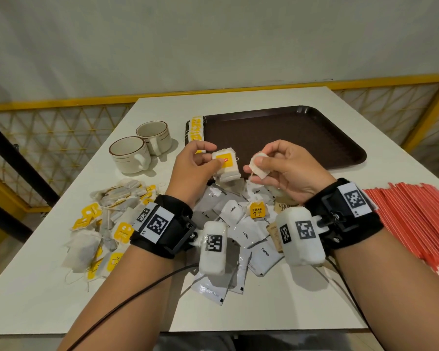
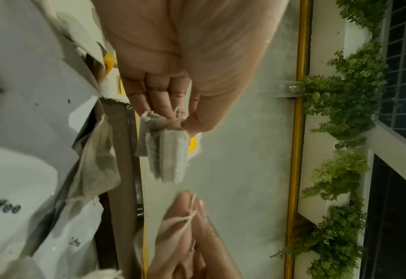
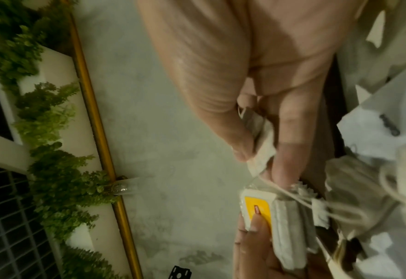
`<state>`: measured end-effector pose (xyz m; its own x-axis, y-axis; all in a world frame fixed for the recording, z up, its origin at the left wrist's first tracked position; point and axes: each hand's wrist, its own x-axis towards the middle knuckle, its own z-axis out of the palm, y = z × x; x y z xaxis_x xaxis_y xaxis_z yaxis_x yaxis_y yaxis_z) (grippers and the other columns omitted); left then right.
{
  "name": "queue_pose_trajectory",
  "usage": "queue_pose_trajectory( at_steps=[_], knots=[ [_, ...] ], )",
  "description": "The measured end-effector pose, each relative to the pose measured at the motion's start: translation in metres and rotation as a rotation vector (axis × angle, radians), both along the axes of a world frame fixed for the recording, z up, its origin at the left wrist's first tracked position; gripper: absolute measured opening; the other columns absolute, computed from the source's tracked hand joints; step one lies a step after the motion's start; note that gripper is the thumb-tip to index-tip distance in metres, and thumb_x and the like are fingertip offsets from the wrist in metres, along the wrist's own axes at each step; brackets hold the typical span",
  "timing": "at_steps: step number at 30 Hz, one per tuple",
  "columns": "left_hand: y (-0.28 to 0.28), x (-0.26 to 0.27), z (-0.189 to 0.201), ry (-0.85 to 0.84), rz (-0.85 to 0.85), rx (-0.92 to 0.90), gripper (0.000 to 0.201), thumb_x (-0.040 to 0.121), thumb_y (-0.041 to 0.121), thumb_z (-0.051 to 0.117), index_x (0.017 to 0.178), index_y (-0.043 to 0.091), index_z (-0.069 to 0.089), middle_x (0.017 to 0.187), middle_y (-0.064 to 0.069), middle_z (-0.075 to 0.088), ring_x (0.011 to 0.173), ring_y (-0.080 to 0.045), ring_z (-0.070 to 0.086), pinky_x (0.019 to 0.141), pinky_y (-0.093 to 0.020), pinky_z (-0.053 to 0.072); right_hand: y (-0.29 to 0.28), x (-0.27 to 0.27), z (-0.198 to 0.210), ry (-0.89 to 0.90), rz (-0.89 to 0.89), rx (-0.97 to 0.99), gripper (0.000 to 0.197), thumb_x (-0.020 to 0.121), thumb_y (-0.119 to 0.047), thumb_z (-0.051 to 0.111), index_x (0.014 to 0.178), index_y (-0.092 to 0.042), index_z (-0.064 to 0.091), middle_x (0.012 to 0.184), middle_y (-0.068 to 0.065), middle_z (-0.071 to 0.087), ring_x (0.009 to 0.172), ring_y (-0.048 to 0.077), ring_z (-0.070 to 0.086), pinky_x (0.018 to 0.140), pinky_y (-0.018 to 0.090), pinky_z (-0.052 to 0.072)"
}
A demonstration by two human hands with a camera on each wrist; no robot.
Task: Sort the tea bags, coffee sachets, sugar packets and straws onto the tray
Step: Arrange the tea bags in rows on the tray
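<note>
Holding a stack of tea bags (image 1: 226,164) in our left hand (image 1: 193,168), we pinch a single tea bag (image 1: 258,165) in our right hand (image 1: 287,168) at centre frame, over the desk (image 1: 48,287).

Dim, greenish indoor light; soft shadows; head view sharp w/ edge warp; wrist views blurry.

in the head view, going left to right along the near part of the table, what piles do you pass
loose tea bags → coffee sachets → red straws
</note>
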<state>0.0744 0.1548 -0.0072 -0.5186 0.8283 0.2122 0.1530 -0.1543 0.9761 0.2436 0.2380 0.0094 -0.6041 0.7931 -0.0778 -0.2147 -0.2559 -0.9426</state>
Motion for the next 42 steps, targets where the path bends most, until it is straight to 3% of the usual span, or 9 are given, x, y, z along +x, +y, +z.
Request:
queue_pose_trajectory(
  at_steps=[5, 9, 13, 18, 22, 26, 30, 37, 42],
  knots=[
    [0.0, 0.001, 0.001, -0.008, 0.0, 0.0, 0.024, 0.084, -0.002, 0.064, 0.094, 0.018, 0.056, 0.074, -0.003, 0.062, 0.062, -0.004, 0.062, 0.06, -0.016, 0.048, 0.001, 0.0, -0.002, -0.116, -0.081, 0.174, 0.02, 0.08, 0.006, 0.068, 0.083, -0.01, 0.056, 0.094, 0.011, 0.061, 0.054, 0.015, 0.06, 0.045, 0.021, 0.048],
    [0.0, 0.0, 0.001, -0.022, 0.007, 0.003, 0.024, 0.084, -0.003, 0.064, 0.092, 0.019, 0.056, 0.073, -0.002, 0.062, 0.063, -0.005, 0.063, 0.061, -0.018, 0.049, 0.001, -0.001, -0.001, 0.019, -0.051, 0.149, 0.015, 0.077, 0.006, 0.068, 0.084, -0.003, 0.058, 0.081, 0.015, 0.061, 0.062, 0.016, 0.063, 0.057, 0.021, 0.053],
    [-0.001, 0.0, 0.002, -0.033, -0.001, -0.003, 0.023, 0.084, -0.001, 0.065, 0.093, 0.018, 0.057, 0.075, -0.004, 0.063, 0.066, -0.007, 0.065, 0.064, -0.019, 0.05, 0.002, 0.0, -0.002, -0.104, -0.034, 0.244, 0.021, 0.073, 0.005, 0.072, 0.091, -0.002, 0.063, 0.101, 0.026, 0.063, 0.088, 0.026, 0.065, 0.08, 0.03, 0.057],
    [-0.001, -0.002, 0.003, -0.048, 0.004, 0.009, 0.023, 0.083, -0.003, 0.065, 0.095, 0.015, 0.057, 0.07, -0.002, 0.061, 0.061, -0.006, 0.062, 0.062, -0.018, 0.05, 0.012, 0.004, -0.003, -0.125, -0.087, 0.271, 0.016, 0.082, 0.008, 0.064, 0.083, -0.007, 0.064, 0.081, 0.009, 0.067, 0.075, 0.017, 0.067, 0.068, 0.026, 0.056],
    [-0.002, -0.004, 0.004, -0.049, 0.013, 0.008, 0.022, 0.084, -0.002, 0.065, 0.094, 0.016, 0.057, 0.067, 0.003, 0.061, 0.062, -0.006, 0.062, 0.064, -0.02, 0.05, 0.024, 0.014, 0.008, -0.424, -0.077, 0.405, 0.014, 0.082, -0.006, 0.07, 0.087, -0.019, 0.069, 0.091, 0.006, 0.07, 0.081, 0.013, 0.064, 0.071, 0.027, 0.052],
    [-0.002, -0.006, 0.004, -0.064, 0.01, 0.008, 0.022, 0.084, -0.002, 0.065, 0.094, 0.016, 0.057, 0.064, 0.008, 0.062, 0.063, -0.006, 0.063, 0.063, -0.019, 0.051, 0.027, 0.01, 0.025, -0.849, 0.169, 0.746, 0.016, 0.08, -0.015, 0.074, 0.094, -0.021, 0.07, 0.092, 0.0, 0.07, 0.084, 0.01, 0.064, 0.069, 0.022, 0.052],
    [-0.002, -0.008, 0.005, -0.076, 0.005, 0.001, 0.022, 0.084, 0.0, 0.065, 0.094, 0.018, 0.057, 0.076, -0.002, 0.063, 0.074, -0.014, 0.064, 0.065, -0.022, 0.051, 0.022, -0.006, 0.024, -1.147, 0.374, 0.88, 0.019, 0.077, -0.024, 0.078, 0.093, -0.019, 0.068, 0.087, -0.006, 0.065, 0.082, 0.011, 0.063, 0.074, 0.024, 0.05],
    [-0.004, -0.015, 0.007, -0.188, -0.015, -0.023, 0.021, 0.084, -0.001, 0.064, 0.092, 0.018, 0.058, 0.086, -0.009, 0.063, 0.073, -0.015, 0.064, 0.055, -0.018, 0.048, 0.02, -0.031, 0.017, -1.388, 0.502, 1.03, 0.037, 0.074, -0.029, 0.08, 0.101, -0.008, 0.065, 0.099, 0.006, 0.068, 0.084, 0.018, 0.062, 0.065, 0.024, 0.047],
    [-0.004, -0.016, 0.01, -0.233, 0.072, 0.087, 0.021, 0.084, -0.006, 0.062, 0.092, 0.012, 0.056, 0.079, -0.007, 0.061, 0.06, -0.009, 0.061, 0.05, -0.016, 0.046, 0.019, -0.037, 0.012, -1.456, 0.484, 1.125, 0.021, 0.08, -0.011, 0.067, 0.099, -0.003, 0.067, 0.103, 0.013, 0.068, 0.09, 0.026, 0.064, 0.068, 0.03, 0.05]
  ],
)
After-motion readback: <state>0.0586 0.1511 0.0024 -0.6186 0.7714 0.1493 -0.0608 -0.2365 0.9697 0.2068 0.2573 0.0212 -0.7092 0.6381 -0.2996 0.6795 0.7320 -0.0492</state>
